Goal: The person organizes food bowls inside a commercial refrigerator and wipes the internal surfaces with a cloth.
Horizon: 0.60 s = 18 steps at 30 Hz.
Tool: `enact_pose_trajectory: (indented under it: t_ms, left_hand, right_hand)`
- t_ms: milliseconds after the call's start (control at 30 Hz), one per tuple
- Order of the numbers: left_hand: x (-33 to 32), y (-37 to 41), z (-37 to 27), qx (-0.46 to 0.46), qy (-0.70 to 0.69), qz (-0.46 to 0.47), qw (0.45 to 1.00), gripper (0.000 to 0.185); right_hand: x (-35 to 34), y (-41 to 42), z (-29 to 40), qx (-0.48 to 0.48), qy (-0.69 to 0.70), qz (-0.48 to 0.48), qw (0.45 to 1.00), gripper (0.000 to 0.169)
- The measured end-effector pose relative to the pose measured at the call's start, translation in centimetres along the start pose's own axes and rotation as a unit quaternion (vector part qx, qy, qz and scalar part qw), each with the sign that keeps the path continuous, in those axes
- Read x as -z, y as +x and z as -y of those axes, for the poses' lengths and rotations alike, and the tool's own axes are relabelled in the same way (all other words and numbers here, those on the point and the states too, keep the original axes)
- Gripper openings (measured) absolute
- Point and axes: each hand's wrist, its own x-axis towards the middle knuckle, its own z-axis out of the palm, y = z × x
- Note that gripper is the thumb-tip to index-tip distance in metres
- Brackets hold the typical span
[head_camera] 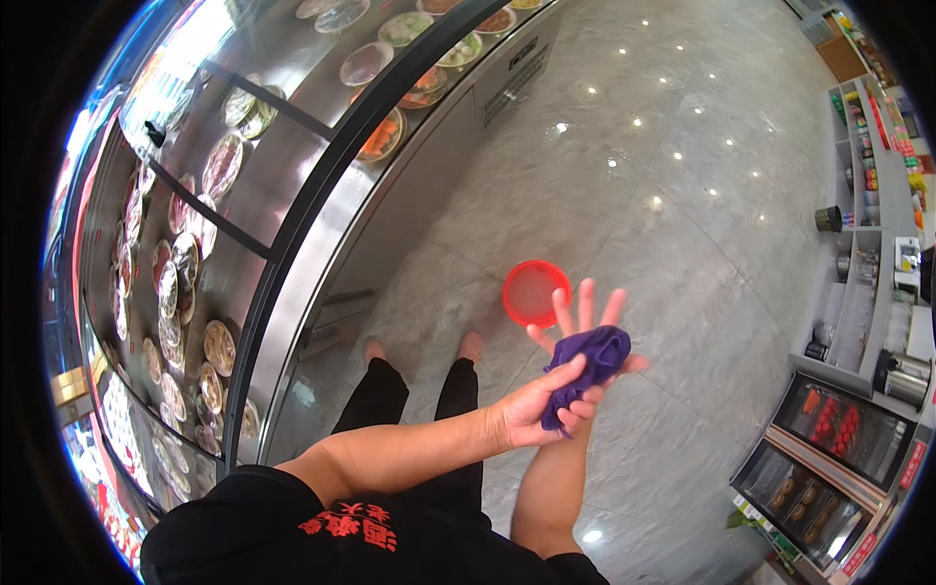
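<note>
My left hand (537, 413) has its fingers closed round a crumpled purple cloth (596, 355). The cloth lies against the palm of my right hand (592, 314), whose fingers are spread and point away from me. Much of the right palm is hidden by the cloth and my left hand. Just beyond my fingertips, a round red plastic basin (535, 262) stands on the floor, with what looks like cloudy water in it.
A glass-fronted display case (292, 219) with plates of food, many film-wrapped, runs along my left. Tiled floor (658, 241) reflects ceiling lights. At the right are shelves (848, 241) with goods and a counter warmer or tray unit (826, 468) holding food on trays.
</note>
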Motion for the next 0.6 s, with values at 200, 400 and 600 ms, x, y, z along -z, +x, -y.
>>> enact_pose_trajectory:
  t_ms: [200,400,600]
  left_hand:
    - [-3.7,-1.2,-1.0,0.004,0.347,-0.065,0.936,0.029]
    - [0.7,4.0,-6.8,-0.056,0.661,-0.224,0.714,0.023]
    - [7.2,7.2,-10.4,-0.125,0.827,-0.366,0.408,0.031]
  right_hand:
    - [-0.7,3.2,3.3,-0.094,0.115,0.111,0.983,0.029]
    - [2.4,6.8,2.4,-0.235,-0.229,-0.079,0.941,0.019]
    - [9.3,7.4,-3.2,-0.213,-0.380,-0.276,0.857,0.015]
